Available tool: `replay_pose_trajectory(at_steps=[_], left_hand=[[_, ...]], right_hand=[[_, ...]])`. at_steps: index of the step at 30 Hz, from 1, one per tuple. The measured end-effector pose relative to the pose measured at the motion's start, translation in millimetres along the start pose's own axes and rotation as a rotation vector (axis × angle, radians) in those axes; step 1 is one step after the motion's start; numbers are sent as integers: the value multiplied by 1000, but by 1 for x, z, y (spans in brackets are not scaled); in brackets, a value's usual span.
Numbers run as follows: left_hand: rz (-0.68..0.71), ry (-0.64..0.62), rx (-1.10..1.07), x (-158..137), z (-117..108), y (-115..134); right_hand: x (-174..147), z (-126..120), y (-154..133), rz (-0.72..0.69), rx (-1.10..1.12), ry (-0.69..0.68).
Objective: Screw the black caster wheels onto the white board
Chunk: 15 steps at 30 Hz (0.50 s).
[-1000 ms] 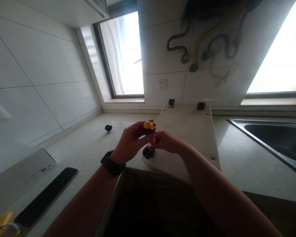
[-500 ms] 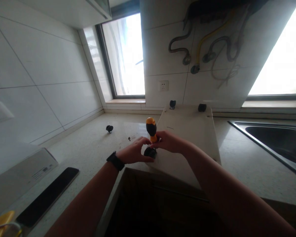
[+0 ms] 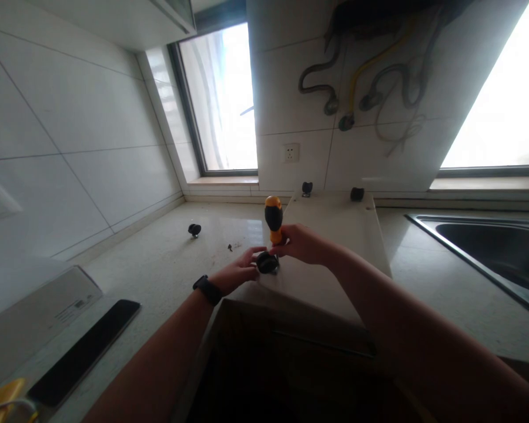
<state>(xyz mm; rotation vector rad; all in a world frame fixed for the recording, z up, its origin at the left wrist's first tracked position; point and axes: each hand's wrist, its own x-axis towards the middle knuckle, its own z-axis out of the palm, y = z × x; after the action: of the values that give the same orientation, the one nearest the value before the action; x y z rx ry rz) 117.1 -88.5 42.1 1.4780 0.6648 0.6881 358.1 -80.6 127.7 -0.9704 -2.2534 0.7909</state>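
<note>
My right hand [image 3: 297,242] is closed around the lower part of a screwdriver [image 3: 274,214] with an orange and black handle. The screwdriver stands upright, its shaft running down beside a black caster [image 3: 267,262] at the near left corner of a white board [image 3: 330,235]. From the left, the fingers of my left hand [image 3: 238,269] are bent against that caster and steady it; their tips are partly hidden behind it. Two more casters, one on the left [image 3: 307,188] and one on the right [image 3: 357,194], sit at the board's far edge.
On the left of the counter lie a loose caster [image 3: 194,230], small dark screws [image 3: 230,247] and a black phone-like slab [image 3: 86,352]. A sink [image 3: 467,235] is at the right. In front of the board gapes a dark counter opening [image 3: 264,376].
My left hand has drawn back to the left, its thumb no longer in front of the caster. The screwdriver and my right hand have risen slightly, and the handle is more upright.
</note>
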Motion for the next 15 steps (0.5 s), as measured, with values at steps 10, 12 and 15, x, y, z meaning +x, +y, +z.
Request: replay_pose_trajectory(at_steps=[10, 12, 15], left_hand=[[153, -107, 58, 3, 0, 4], [146, -120, 84, 1, 0, 7], [134, -133, 147, -5, 4, 16]], right_hand=[[1, -11, -6, 31, 142, -1], [-2, -15, -10, 41, 168, -11], [-8, -24, -17, 69, 203, -27]])
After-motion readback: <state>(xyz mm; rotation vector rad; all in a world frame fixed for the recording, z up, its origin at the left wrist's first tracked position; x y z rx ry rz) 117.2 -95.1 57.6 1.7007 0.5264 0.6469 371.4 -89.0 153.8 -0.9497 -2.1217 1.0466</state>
